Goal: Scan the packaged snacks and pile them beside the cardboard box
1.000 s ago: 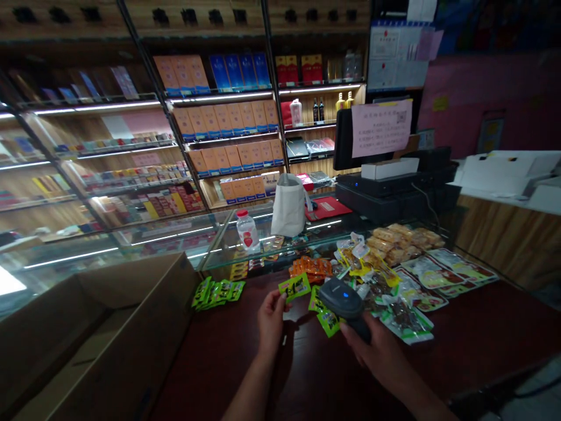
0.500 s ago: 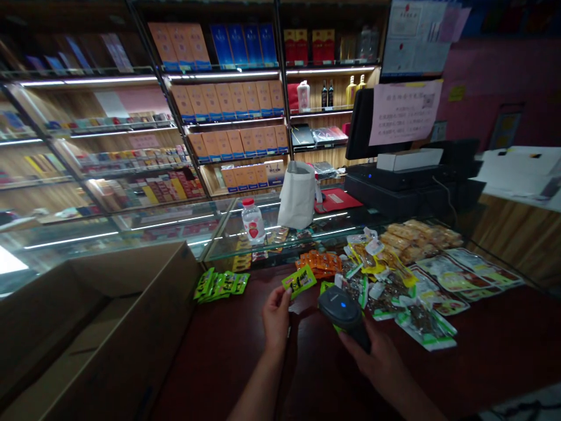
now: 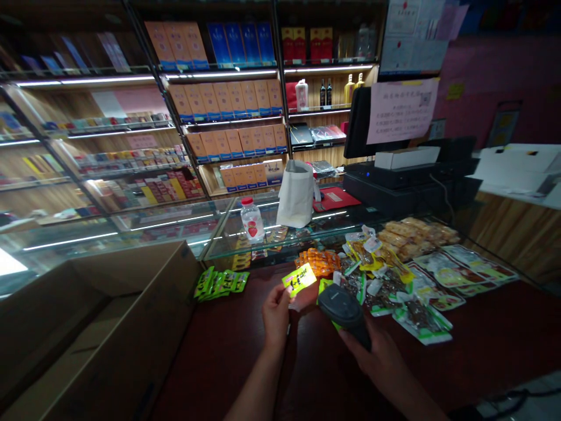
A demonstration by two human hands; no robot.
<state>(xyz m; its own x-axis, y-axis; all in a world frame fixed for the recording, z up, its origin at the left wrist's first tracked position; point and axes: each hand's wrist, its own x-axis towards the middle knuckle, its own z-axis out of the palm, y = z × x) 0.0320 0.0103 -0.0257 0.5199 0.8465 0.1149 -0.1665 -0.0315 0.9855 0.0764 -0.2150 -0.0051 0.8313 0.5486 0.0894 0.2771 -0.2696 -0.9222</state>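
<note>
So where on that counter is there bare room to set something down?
Bare counter lies between the box and the left hand with its packet, and right of the right hand. Crowded beyond: snacks, green pile, scanner.

Small green packet (image 3: 299,279) hung tilted above counter (image 3: 482,339) near far edge, lit bright, print possibly dark lettering. Black scanner (image 3: 342,307) pointed at it, just beside.

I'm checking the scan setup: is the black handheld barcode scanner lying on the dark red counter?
No, the right hand holds the scanner off the counter, facing the small green packet in the left hand.
</note>
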